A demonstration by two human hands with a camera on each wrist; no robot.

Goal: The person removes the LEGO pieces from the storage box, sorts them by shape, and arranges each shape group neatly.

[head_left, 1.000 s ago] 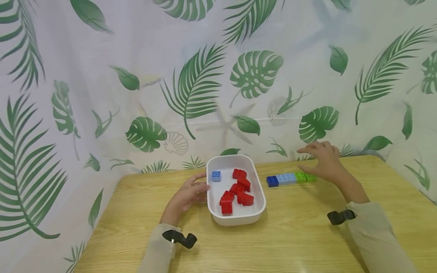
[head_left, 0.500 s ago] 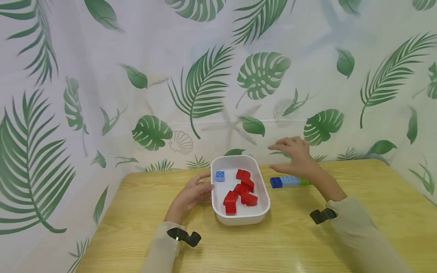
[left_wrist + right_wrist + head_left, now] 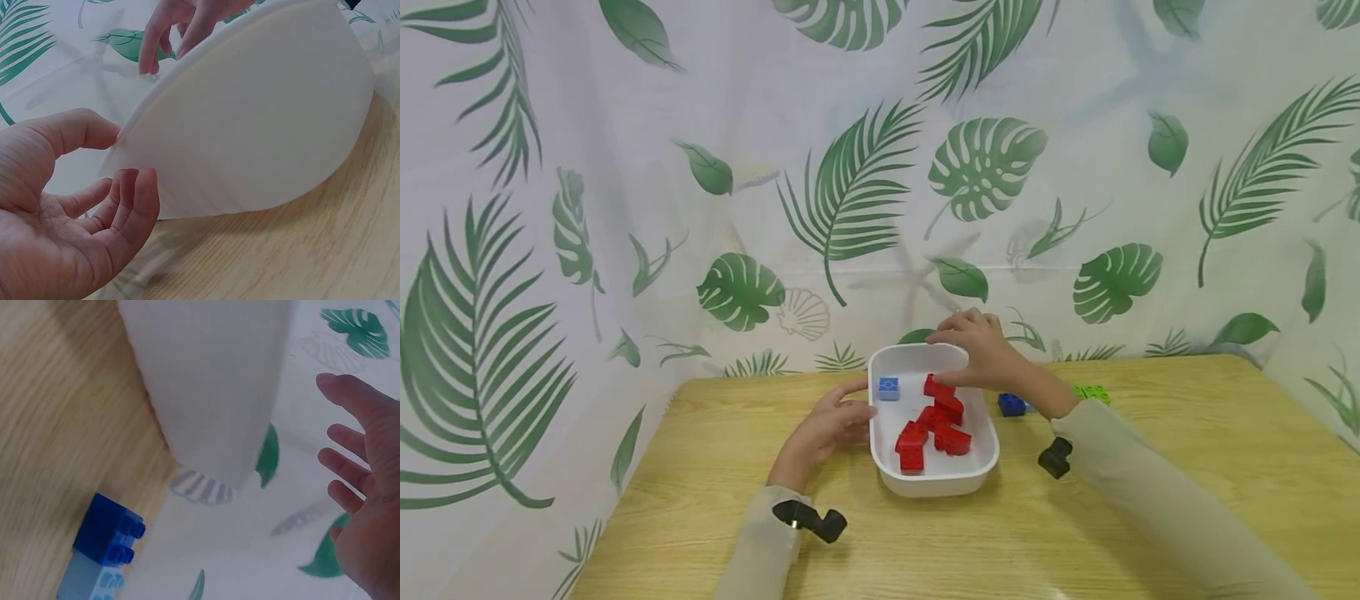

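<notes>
A white plastic tub (image 3: 936, 485) stands on the wooden table. Inside it are several red toy building bricks (image 3: 953, 441) and one light blue brick (image 3: 889, 388) near the far left corner. My left hand (image 3: 823, 429) holds the tub's left side, its thumb at the rim and its bent fingers against the outer wall, as the left wrist view shows. Over the far right part of the tub, my right hand (image 3: 981, 348) reaches in from the right, thumb and fingers spread apart with nothing held. Its thumb overlaps the farthest red brick in the head view.
A row of bricks lies right of the tub, partly hidden by the right arm: a dark blue brick (image 3: 1011, 405) at the near end and green bricks (image 3: 1097, 392) at the far end. A leaf-print cloth (image 3: 850, 200) hangs behind the table (image 3: 880, 550).
My right hand has moved left from above the green bricks to over the tub, fingers still spread. The left hand stays at the tub's side. The head view has shifted slightly.
</notes>
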